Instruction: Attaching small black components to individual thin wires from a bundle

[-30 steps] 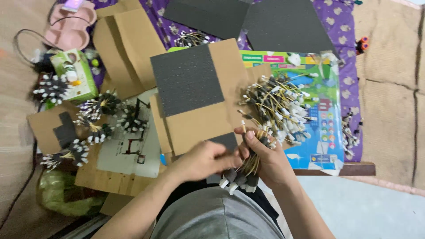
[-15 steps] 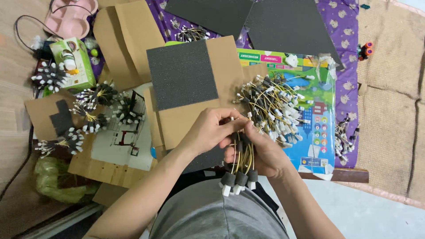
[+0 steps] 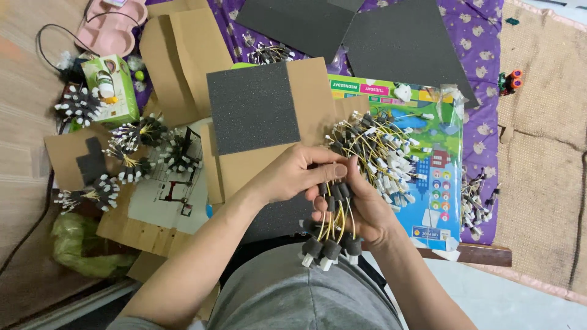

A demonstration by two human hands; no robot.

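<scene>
Head view: our two hands work a bundle of yellow wires (image 3: 333,223) over our lap.
Our right hand (image 3: 361,211) cups it, fingers closed around the wires; our left hand (image 3: 293,174) pinches the black foam caps (image 3: 336,188), beside the loose wire pile (image 3: 373,150) on the table (image 3: 483,253).

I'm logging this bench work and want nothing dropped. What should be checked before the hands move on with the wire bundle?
1. Right hand grips the bundle of yellow wires: ok.
2. Left hand pinches the bundle's upper end: ok.
3. Foam-capped ends hang level together: ok.
4. Loose wire pile lies apart from the held bundle: cannot tell, they overlap in view.
5. Finished bundles lie clear of the hands: ok.
</scene>
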